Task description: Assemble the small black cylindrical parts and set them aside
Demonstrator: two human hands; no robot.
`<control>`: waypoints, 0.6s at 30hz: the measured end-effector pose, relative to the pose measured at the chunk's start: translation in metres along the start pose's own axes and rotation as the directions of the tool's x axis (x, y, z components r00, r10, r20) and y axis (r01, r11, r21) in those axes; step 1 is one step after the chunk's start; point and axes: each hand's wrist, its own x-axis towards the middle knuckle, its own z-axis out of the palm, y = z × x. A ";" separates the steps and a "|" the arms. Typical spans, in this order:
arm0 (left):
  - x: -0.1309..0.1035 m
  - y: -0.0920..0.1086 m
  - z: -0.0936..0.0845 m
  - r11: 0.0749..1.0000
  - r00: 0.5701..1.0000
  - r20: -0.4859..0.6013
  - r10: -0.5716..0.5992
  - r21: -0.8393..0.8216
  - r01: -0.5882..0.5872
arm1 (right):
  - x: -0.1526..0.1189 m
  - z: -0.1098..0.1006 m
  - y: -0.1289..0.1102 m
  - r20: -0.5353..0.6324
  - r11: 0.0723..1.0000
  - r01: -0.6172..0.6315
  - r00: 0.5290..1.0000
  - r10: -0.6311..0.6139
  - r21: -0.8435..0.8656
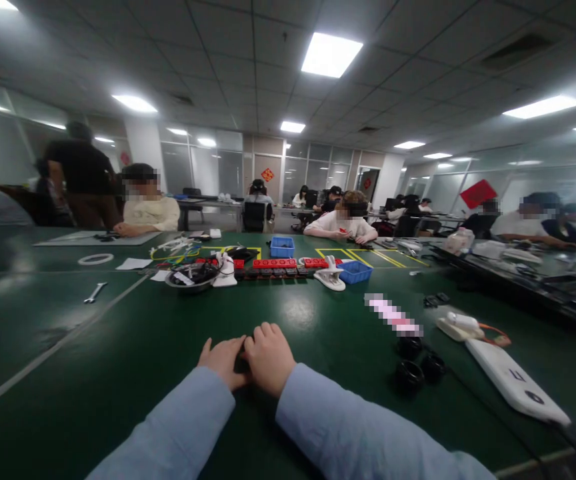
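Note:
My left hand (223,361) and my right hand (271,358) meet over the green table (133,373), low in the middle of the view. The fingers of my right hand are curled and closed. My left hand bends around a dark spot between the two hands, its thumb side against my right hand. Something small and dark may be held there, but the hands hide it. Off to the right of my hands stand several black round cup-like parts (409,377).
A white oblong device (518,381) with a cable lies at right, near a black rack (528,293). Farther back are red and black blocks in a row (275,263), blue bins (355,271) and a white clamp (329,275). A wrench (96,293) lies left. A co-worker (343,223) sits opposite.

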 end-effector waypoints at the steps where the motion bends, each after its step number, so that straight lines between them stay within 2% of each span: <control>1: 0.001 0.000 0.001 1.000 1.000 -0.022 0.001 -0.014 -0.001 | -0.002 0.001 0.001 -0.019 1.000 0.018 1.000 -0.018 0.011; 5: 0.006 -0.002 0.009 0.998 0.996 -0.084 0.031 -0.055 -0.036 | -0.010 0.008 0.002 -0.083 0.996 0.065 0.995 -0.060 0.054; 12: 0.016 0.001 0.030 0.982 0.983 -0.114 0.143 -0.108 -0.156 | -0.024 0.010 0.008 -0.154 0.987 0.114 0.983 -0.096 0.116; 15: 0.011 0.008 0.032 0.961 0.967 -0.126 0.222 -0.138 -0.239 | -0.033 0.006 0.010 -0.198 0.978 0.133 0.975 -0.100 0.163; 18: -0.002 0.014 0.034 0.914 0.933 -0.144 0.329 -0.199 -0.353 | -0.044 0.011 0.008 -0.300 0.958 0.179 0.948 -0.106 0.225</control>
